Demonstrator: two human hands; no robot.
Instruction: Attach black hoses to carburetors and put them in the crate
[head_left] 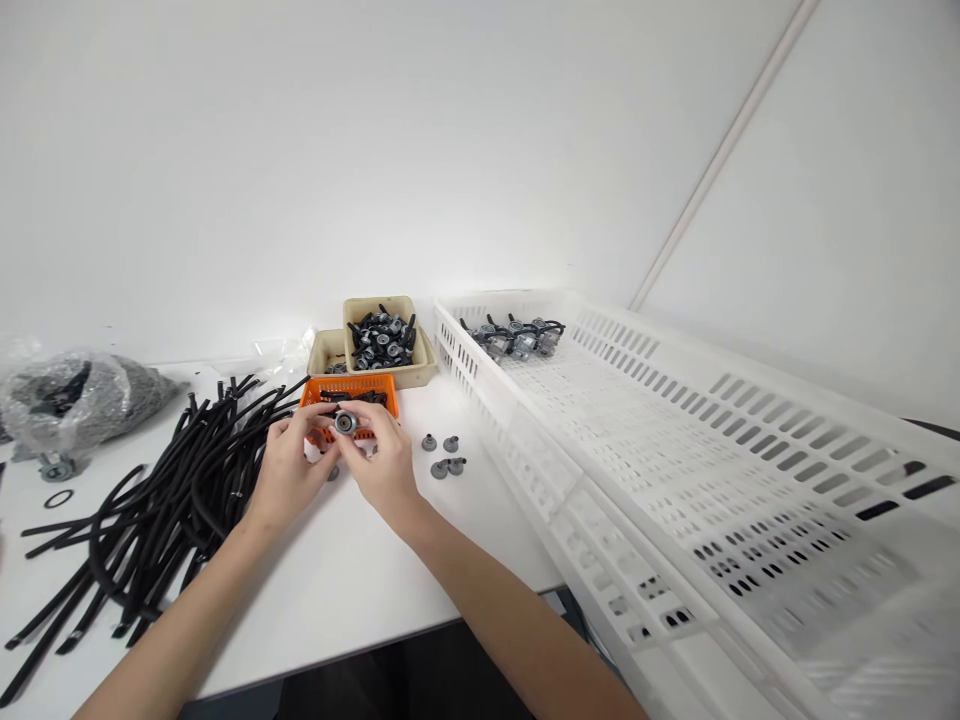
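White plastic crate (600, 425), slotted, is the largest item: it stands at the right side of the bench (345, 570), long axis running from the far edge toward the near right corner. A few grey-and-black assemblies (519, 338) lie in its far left corner.

Black tubes (176, 500) form a loose heap on the bench's left half, most of them slanting from the near left corner toward the middle of the far edge. Beyond the heap, toward the far left corner, sits a clear bag (131, 400) with dark contents. Near the far edge, beside the crate, a tan bin (362, 308) full of small grey-and-black pieces rests on another; an orange basket (349, 383) stands just in front.

Left hand (289, 472) and right hand (385, 462) meet just on the near side of the basket. Both are narrow, thumb and finger pinching the same fitting (346, 423). It lies directly between the fingertips, neither hand nearer: round grey face toward the wearer, a dark part reaching left into the left fingers. Its full long axis: cannot tell, fingers cover it.

Smallest: four grey caps (457, 466) on the bench, right of the right hand.
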